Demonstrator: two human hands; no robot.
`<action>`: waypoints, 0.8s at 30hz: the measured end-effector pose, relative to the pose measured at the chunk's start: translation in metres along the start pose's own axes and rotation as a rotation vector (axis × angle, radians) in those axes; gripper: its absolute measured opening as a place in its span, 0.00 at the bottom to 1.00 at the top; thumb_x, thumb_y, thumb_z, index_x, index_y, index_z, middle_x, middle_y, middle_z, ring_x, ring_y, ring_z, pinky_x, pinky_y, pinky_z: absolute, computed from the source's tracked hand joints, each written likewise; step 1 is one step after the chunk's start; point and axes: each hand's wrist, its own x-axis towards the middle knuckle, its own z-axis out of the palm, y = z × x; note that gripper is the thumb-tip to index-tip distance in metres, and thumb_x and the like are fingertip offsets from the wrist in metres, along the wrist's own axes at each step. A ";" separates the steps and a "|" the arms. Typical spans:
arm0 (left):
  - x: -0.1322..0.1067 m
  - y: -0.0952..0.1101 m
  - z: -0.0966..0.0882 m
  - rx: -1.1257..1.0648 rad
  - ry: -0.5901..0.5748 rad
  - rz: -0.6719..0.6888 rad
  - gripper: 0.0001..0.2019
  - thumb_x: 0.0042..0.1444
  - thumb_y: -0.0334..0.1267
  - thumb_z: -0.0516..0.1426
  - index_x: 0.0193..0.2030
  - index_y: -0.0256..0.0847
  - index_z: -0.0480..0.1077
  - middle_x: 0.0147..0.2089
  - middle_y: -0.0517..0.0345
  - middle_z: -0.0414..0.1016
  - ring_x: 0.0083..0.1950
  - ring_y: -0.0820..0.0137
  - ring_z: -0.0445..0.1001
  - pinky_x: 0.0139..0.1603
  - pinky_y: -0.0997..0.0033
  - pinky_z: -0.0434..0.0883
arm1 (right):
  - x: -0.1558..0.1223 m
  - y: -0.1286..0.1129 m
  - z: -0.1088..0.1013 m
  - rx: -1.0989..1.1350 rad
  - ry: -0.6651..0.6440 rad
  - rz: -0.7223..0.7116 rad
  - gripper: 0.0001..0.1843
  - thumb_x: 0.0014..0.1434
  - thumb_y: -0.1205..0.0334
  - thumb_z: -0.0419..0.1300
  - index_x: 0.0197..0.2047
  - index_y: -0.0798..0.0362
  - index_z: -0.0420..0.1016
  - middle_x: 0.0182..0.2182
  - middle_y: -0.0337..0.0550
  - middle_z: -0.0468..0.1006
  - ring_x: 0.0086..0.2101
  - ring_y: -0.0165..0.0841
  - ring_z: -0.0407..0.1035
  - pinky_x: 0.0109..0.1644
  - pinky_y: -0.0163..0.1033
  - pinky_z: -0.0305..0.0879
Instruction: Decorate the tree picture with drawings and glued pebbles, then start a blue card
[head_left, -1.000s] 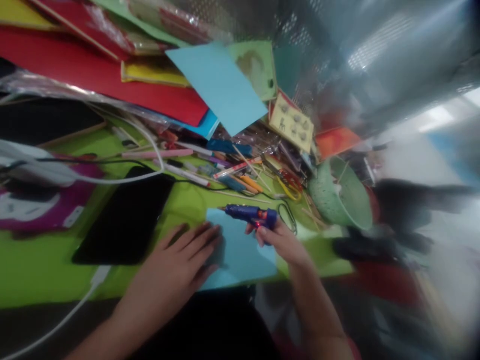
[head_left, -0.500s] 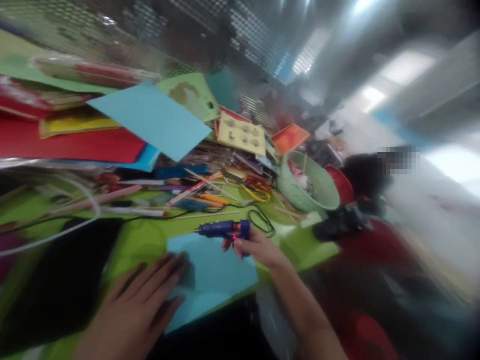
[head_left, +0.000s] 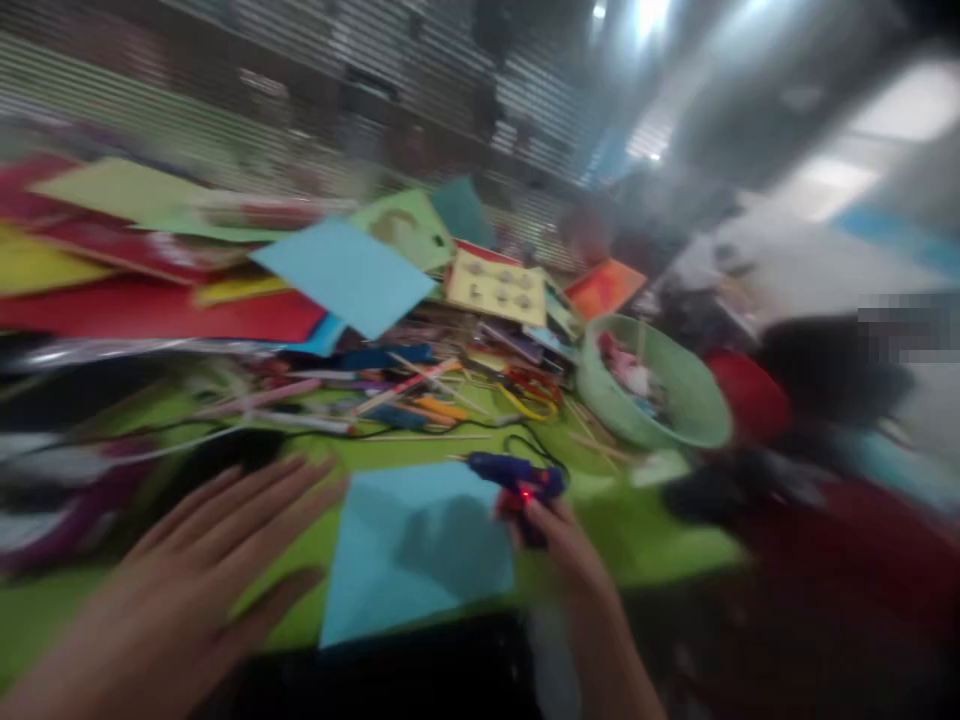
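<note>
In my right hand (head_left: 559, 540) is a dark blue glue gun (head_left: 510, 478), its nozzle pointing left and a small red light glowing near the grip. Under the gun lies a sheet of light blue paper (head_left: 420, 550) on the green table (head_left: 637, 540), with a shadow across it. My left hand (head_left: 217, 540) is stretched flat with fingers spread, to the left of the sheet and holding nothing. A dark cord (head_left: 536, 445) loops behind the glue gun. Motion blur softens the whole view.
Sticks, pens and yellow-handled scissors (head_left: 536, 395) clutter the table behind the sheet. Further back are stacked coloured papers (head_left: 345, 275). A pale green basket (head_left: 690, 400) with scraps stands at the right, beside a red container (head_left: 750, 395). At far right is a blurred person (head_left: 817, 380).
The glue gun in my right hand has shifted right across the sheet. My left hand has moved left, off the paper. The camera view has swung left.
</note>
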 end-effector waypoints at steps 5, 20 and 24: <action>0.079 -0.021 -0.054 0.308 -0.147 -0.135 0.29 0.75 0.46 0.39 0.78 0.37 0.47 0.79 0.50 0.54 0.78 0.57 0.53 0.77 0.51 0.51 | -0.008 0.018 -0.024 0.135 0.184 -0.026 0.20 0.54 0.41 0.70 0.37 0.49 0.85 0.32 0.46 0.82 0.24 0.32 0.67 0.25 0.37 0.62; 0.216 -0.107 -0.023 0.430 -0.394 -0.555 0.23 0.67 0.33 0.51 0.66 0.52 0.71 0.56 0.49 0.80 0.54 0.53 0.76 0.53 0.54 0.70 | -0.021 0.029 -0.035 0.153 0.364 0.139 0.24 0.42 0.40 0.76 0.38 0.47 0.86 0.36 0.46 0.87 0.32 0.41 0.79 0.30 0.39 0.73; 0.240 -0.126 -0.043 0.458 -0.330 -0.599 0.20 0.67 0.38 0.50 0.59 0.47 0.77 0.59 0.48 0.78 0.58 0.51 0.73 0.54 0.53 0.69 | -0.022 0.027 -0.034 0.133 0.347 0.148 0.23 0.43 0.38 0.76 0.36 0.44 0.86 0.34 0.47 0.86 0.31 0.42 0.78 0.28 0.40 0.71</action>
